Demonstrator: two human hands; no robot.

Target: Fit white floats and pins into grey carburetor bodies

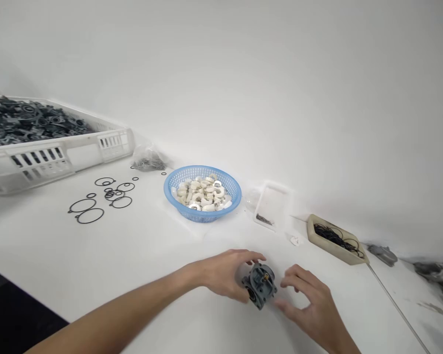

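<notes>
Surface (pixel 140 255), white and wide, fills most of the frame. Upper left sits a white crate (pixel 59 157) full of grey metal parts. In the middle is a blue basket (pixel 203 214) of white rings, with black rubber rings (pixel 96 201) lying left of it. Low in the middle, the left hand (pixel 225 275) has its grip closed on a small grey carburetor (pixel 259 285). The right hand (pixel 310 305) is open, fingers just beside it.

the bare left forearm reaches in from the lower left, its left hand (pixel 227 276) curled with fingers bent around something small, while the right hand (pixel 310 305) sits just beside it, palm inward, fingers loosely spread and half curled.
</notes>
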